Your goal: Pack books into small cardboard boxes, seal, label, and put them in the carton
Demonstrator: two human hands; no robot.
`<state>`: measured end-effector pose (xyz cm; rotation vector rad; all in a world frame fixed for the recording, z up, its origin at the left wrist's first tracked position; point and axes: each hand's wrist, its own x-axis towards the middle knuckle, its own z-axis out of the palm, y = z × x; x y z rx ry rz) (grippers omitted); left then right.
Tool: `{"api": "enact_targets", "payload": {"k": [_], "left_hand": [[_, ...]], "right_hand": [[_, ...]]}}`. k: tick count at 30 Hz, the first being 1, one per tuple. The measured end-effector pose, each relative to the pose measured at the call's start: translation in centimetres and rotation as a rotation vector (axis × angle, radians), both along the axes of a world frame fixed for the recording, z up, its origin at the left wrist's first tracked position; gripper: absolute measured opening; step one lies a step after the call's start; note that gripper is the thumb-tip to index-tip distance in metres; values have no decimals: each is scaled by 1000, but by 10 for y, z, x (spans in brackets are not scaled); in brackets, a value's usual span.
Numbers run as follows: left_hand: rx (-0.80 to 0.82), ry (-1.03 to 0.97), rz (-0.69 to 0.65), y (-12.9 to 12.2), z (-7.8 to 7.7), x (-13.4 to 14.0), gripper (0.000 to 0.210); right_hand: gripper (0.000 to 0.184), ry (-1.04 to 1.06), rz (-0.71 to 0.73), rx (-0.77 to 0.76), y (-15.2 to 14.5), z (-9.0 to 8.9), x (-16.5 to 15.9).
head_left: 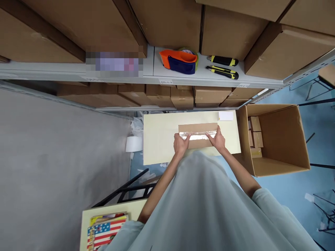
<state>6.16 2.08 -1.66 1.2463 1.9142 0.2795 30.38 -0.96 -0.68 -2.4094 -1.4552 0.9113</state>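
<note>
A brown cardboard box with a shiny strip of clear tape along its top lies on the pale table. My left hand grips its left end, the thumb lying on the tape. At the opposite end, my right hand holds the box with its thumb on the tape too. Both hands are closed around the box's sides. A small white box sits beyond my right hand, near the table's back edge.
Right of the table stands a large open carton with several small boxes inside. An orange and blue tape dispenser and two utility knives lie on the shelf among cartons. Magazines rest lower left; a white bin stands left.
</note>
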Motion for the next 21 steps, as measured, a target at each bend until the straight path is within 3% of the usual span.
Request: {"api": "enact_targets", "payload": {"k": [7, 13, 21], "left_hand": [[205, -135, 34, -5, -14, -4, 80], [127, -339, 119, 4, -15, -8, 53], [243, -499, 123, -6, -7, -26, 67]], "right_hand": [[86, 44, 30, 53, -6, -11, 5], [81, 141, -55, 22, -2, -6, 8], [66, 554, -196, 325, -20, 4, 32]]}}
